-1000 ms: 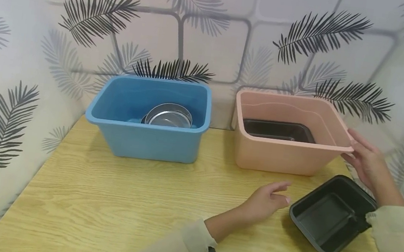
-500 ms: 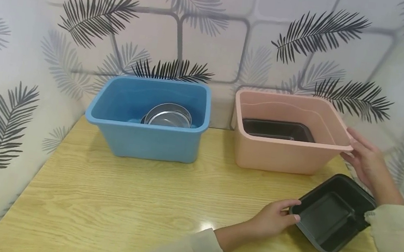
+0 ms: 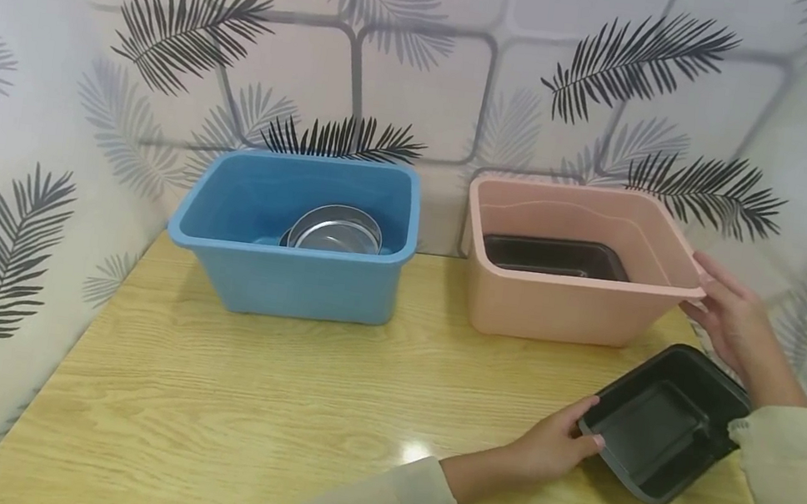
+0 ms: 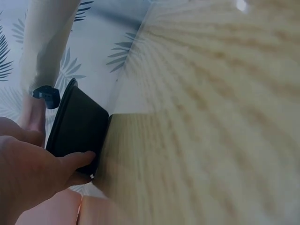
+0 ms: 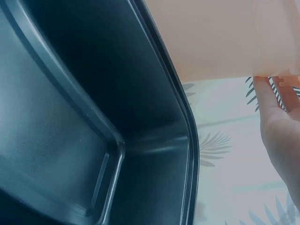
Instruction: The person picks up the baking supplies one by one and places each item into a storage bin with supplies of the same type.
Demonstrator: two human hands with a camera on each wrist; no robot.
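Note:
A black rectangular baking pan (image 3: 653, 434) sits at an angle on the right of the table. My left hand (image 3: 552, 447) grips its left corner, thumb over the near rim; the left wrist view shows the fingers (image 4: 79, 160) along the pan's outer wall. My right hand (image 3: 735, 322) holds the right rim of a pink plastic bin (image 3: 547, 312), and its forearm passes over the pan's right side, hiding part of it. Another dark pan (image 3: 554, 257) lies inside the pink bin. The right wrist view is largely filled by the first pan's inside (image 5: 51, 131).
A blue plastic bin (image 3: 308, 287) stands at the back left, with round metal pans (image 3: 340, 232) in it. Both bins are close to the leaf-patterned wall (image 3: 423, 95). Wood-grain table (image 3: 227, 398) extends in front of them.
My left hand has moved right and taken hold of the baking pan's left corner. The right hand has stayed on the pink bin's rim.

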